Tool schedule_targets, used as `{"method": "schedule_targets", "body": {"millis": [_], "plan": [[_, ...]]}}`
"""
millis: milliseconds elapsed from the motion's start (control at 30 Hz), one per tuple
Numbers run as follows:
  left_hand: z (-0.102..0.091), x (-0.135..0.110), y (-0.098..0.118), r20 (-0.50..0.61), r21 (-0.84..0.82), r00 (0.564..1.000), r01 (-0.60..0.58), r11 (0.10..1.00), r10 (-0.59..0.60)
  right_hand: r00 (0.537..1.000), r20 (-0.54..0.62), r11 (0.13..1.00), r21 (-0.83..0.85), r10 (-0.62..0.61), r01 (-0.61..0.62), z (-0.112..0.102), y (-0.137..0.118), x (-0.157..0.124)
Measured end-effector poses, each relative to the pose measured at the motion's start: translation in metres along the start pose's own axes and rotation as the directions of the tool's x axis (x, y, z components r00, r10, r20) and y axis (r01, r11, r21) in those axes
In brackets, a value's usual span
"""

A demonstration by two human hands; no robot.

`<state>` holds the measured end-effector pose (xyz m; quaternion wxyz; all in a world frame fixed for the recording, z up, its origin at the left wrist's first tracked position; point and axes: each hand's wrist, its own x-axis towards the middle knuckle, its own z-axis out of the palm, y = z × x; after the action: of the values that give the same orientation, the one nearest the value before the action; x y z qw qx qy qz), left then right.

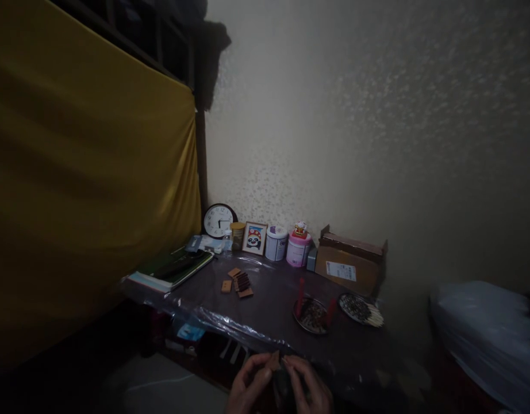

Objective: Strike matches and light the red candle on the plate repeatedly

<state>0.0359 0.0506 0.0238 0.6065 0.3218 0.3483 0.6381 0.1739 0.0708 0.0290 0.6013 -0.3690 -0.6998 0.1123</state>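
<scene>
At the bottom middle, both of my hands are close together in front of the table's near edge. My left hand (pixel 249 384) is closed, thumb and fingers pinching a small flat brown piece (pixel 275 361). My right hand (pixel 307 384) has its fingertips pinched right beside that piece; what they hold, if anything, is too dark to make out. On the table (pixel 265 299) beyond lie small tan blocks (pixel 226 286) and a stack of dark brown strips (pixel 241 281). A round plate (pixel 296 313) holds dark bits and red candle-like sticks (pixel 300 296).
A second plate (pixel 349 313) carries dark bits and pale sticks (pixel 374 315). Along the wall stand a clock (pixel 218 221), a framed panda picture (pixel 254 238), a white tub (pixel 276 244), a pink tub (pixel 298 253) and a cardboard box (pixel 346 261). A yellow curtain (pixel 92 161) hangs left.
</scene>
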Motion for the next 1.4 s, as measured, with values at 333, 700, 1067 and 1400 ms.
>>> {"method": "schedule_targets", "body": {"millis": [333,700,1067,1400], "plan": [[-0.007,-0.002,-0.001,0.013,-0.070,1.000,0.015,0.997,-0.014,0.988,0.111,0.990,-0.081,-0.106,0.116,-0.014,-0.013,0.009],[0.010,-0.016,0.015,0.023,-0.142,1.000,0.022,0.990,-0.019,0.995,0.065,0.993,-0.093,-0.071,0.077,-0.010,-0.029,0.010],[0.018,-0.018,0.019,0.038,-0.194,0.998,0.065,0.979,-0.059,0.997,0.013,0.994,-0.082,-0.070,0.070,-0.013,-0.031,0.013],[0.023,-0.016,0.022,0.006,-0.216,0.999,0.047,0.975,-0.047,0.995,-0.061,0.990,-0.124,-0.079,0.071,-0.021,-0.038,0.020]]}}
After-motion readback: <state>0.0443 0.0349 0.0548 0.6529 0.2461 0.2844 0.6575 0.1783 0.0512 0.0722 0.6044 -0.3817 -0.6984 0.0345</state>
